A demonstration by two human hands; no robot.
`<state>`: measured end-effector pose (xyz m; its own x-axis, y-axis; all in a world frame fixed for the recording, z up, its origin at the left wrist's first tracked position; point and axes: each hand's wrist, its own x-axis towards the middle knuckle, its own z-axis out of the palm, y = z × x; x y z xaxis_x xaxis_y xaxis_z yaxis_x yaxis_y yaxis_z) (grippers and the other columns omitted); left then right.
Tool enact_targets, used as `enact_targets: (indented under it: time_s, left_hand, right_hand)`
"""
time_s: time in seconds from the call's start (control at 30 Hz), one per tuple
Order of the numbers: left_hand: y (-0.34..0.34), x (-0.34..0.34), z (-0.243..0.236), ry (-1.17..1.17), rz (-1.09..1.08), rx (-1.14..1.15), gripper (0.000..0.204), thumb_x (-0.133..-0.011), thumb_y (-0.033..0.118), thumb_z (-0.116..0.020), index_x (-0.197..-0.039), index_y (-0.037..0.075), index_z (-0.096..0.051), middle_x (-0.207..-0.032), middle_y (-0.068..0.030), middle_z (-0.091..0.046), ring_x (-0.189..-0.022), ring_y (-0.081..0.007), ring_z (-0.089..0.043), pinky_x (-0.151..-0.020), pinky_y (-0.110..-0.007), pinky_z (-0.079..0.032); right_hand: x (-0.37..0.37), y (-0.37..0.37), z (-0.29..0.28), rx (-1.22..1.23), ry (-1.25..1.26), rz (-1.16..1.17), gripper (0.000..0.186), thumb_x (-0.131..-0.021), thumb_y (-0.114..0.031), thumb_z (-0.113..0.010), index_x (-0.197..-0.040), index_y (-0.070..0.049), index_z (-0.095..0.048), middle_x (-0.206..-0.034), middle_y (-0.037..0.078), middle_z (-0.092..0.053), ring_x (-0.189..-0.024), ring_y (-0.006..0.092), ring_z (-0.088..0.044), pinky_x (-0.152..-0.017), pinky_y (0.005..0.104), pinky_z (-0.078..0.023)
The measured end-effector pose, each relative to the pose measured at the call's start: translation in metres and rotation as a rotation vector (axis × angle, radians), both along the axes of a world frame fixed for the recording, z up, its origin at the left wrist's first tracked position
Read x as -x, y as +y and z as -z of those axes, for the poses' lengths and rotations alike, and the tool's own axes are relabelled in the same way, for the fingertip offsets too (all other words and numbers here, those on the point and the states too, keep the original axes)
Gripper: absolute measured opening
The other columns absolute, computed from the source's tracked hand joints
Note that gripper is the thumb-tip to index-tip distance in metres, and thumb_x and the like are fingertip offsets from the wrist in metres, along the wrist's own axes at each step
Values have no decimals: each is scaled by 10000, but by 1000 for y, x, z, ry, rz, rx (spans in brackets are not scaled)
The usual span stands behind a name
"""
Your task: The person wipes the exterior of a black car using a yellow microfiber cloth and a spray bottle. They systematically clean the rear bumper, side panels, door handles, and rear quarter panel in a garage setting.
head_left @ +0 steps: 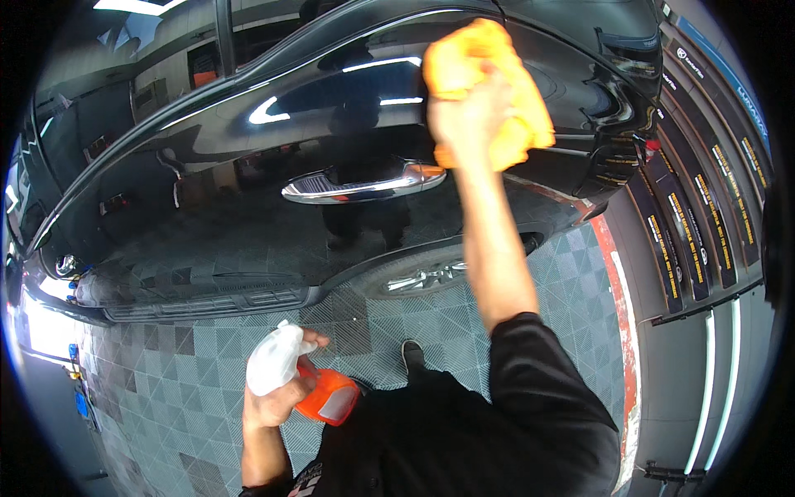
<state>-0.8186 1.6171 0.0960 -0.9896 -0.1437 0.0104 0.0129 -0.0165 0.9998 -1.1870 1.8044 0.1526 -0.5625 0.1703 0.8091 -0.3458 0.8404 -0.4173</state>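
My right hand (474, 116) presses an orange cloth (527, 124) against the glossy black side of a car (224, 219). The cloth lies above and to the right of the chrome door handle (373, 190), its lower edge close to the handle's right end. Down at the lower left, my left hand (275, 404) is wrapped round a spray bottle (333, 398) with a white trigger head and an orange-red body. The bottle is tilted and held apart from the car. Part of its neck is hidden by my fingers.
Below the car's sill shows a wheel (426, 277). Grey patterned tiles (199, 364) cover the floor, with a worn red-and-white strip (619, 306) along the right. A rack of long dark boxes (675, 219) stands at the right, above two white tubes (714, 381).
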Motion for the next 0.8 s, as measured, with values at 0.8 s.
enact_targets:
  time_s: [0.8]
  left_hand:
    - [3,15,-2,66,91,44,546,-584,-73,-629,-1130,-51,-635,-1137,-174,-691,-739,-158,-641,-648,-284,-531]
  right_hand:
    - [-35,-79,39,-89,47,-431,706,-850,-304,-716,-1445,-9,-475,-1437,263,-496,-1375,409,-437,-1178,512,-283]
